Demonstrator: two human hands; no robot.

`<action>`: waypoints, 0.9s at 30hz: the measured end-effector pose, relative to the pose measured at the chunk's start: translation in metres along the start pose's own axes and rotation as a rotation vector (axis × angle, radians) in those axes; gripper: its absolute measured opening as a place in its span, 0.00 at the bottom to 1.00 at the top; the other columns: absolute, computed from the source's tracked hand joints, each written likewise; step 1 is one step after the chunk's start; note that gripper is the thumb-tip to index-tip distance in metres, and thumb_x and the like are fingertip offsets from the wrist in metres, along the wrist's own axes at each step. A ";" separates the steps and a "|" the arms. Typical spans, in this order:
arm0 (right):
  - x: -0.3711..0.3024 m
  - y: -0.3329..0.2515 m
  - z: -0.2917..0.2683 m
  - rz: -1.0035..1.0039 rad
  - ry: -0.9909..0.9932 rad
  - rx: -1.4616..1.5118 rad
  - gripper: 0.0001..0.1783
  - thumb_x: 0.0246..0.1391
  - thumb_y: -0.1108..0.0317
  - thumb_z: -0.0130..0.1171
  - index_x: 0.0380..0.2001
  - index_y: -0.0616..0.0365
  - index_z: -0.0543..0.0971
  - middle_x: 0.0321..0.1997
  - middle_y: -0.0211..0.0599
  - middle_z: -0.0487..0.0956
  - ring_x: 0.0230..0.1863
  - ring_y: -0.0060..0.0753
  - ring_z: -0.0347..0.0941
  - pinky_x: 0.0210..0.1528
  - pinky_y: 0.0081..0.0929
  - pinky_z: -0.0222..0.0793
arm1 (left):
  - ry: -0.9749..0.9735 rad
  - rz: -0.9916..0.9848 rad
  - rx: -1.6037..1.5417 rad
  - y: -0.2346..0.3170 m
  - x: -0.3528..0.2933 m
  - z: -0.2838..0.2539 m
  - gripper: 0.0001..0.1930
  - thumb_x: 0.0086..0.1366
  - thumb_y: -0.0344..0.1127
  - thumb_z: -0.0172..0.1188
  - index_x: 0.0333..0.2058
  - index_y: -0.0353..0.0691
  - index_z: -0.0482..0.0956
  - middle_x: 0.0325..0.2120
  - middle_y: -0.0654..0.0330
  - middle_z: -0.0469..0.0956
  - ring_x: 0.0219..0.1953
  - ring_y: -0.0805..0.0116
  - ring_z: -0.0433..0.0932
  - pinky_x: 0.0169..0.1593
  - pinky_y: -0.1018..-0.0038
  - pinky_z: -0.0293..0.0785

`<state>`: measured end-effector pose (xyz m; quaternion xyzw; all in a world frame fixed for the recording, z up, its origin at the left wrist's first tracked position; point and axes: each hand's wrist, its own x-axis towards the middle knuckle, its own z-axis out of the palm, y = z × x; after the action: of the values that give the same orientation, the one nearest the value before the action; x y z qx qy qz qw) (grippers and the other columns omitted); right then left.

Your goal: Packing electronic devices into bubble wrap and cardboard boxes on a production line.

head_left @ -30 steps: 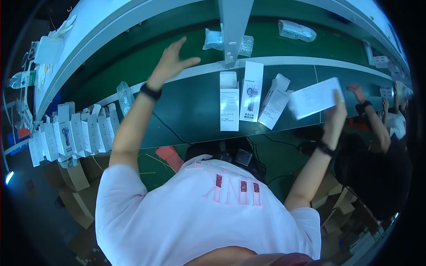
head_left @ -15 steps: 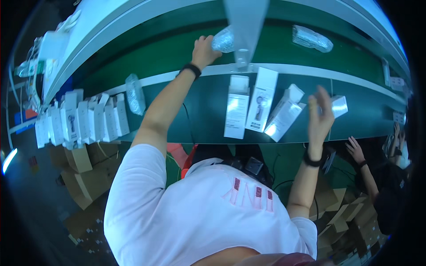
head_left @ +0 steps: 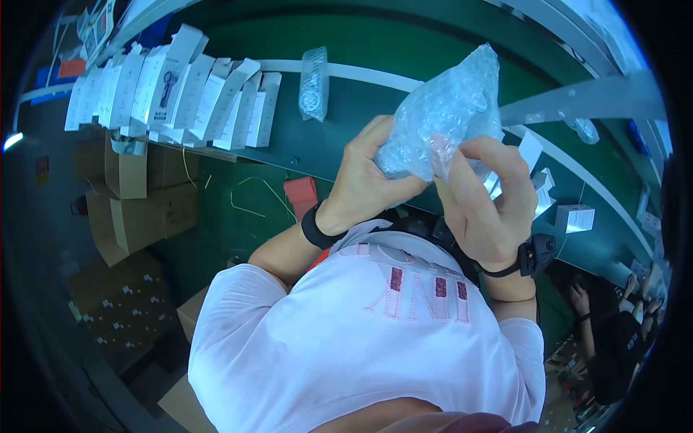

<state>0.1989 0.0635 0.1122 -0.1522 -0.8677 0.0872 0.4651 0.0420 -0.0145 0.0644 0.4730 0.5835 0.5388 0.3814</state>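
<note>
A clear bubble-wrap bag (head_left: 451, 105) is raised above the workbench, close to my chest. My left hand (head_left: 369, 162) is closed around its left side, fingers behind and thumb along the lower edge. My right hand (head_left: 494, 198) pinches the bag's near right edge between thumb and fingers. What lies inside the bag is hard to make out. Behind my right hand, white cartons (head_left: 543, 189) are partly hidden; a small white box (head_left: 575, 218) lies to their right. Another bubble-wrapped bundle (head_left: 313, 85) rests on the bench, left of my left hand.
Upright white cartons (head_left: 166, 86) stand in a row along the bench's left. A pale post (head_left: 588, 99) juts in from the right, near another bubble-wrapped bundle (head_left: 583, 130). Brown cardboard boxes (head_left: 148, 220) sit on the floor at left. A person in dark clothing (head_left: 617, 339) is at far right.
My left hand has brought the bubble-wrap bag from the far side of the bench toward me. My right hand has come up and taken hold of it. The view has turned left.
</note>
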 end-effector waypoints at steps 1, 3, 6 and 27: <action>0.006 -0.006 0.004 0.002 -0.029 0.000 0.26 0.27 0.78 0.63 0.39 0.62 0.80 0.36 0.40 0.73 0.24 0.31 0.67 0.19 0.21 0.60 | -0.031 -0.105 -0.071 0.004 -0.003 -0.007 0.27 0.43 0.30 0.69 0.45 0.34 0.75 0.38 0.56 0.75 0.40 0.67 0.76 0.45 0.74 0.70; 0.015 -0.024 0.010 0.107 -0.083 0.006 0.21 0.33 0.79 0.66 0.38 0.61 0.80 0.37 0.41 0.73 0.29 0.34 0.69 0.26 0.23 0.64 | -0.048 -0.098 -0.101 0.004 -0.006 -0.023 0.26 0.45 0.30 0.68 0.46 0.34 0.75 0.38 0.58 0.75 0.40 0.70 0.75 0.45 0.75 0.70; 0.017 -0.026 0.016 0.190 -0.139 0.016 0.21 0.39 0.79 0.69 0.40 0.60 0.78 0.40 0.43 0.73 0.37 0.38 0.72 0.37 0.26 0.69 | -0.094 -0.110 -0.182 0.006 -0.005 -0.035 0.26 0.47 0.30 0.68 0.47 0.33 0.74 0.38 0.60 0.76 0.42 0.73 0.74 0.46 0.76 0.70; -0.243 0.097 -0.145 1.724 0.476 0.879 0.15 0.48 0.71 0.61 0.41 0.61 0.74 0.36 0.37 0.77 0.38 0.31 0.76 0.41 0.31 0.74 | -0.273 -0.399 0.549 -0.226 0.080 0.213 0.25 0.61 0.53 0.50 0.34 0.30 0.78 0.39 0.40 0.76 0.44 0.41 0.74 0.48 0.55 0.71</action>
<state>0.4638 0.0719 -0.0255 -0.5581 -0.2356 0.6759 0.4198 0.1929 0.1258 -0.1820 0.5022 0.7311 0.2090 0.4119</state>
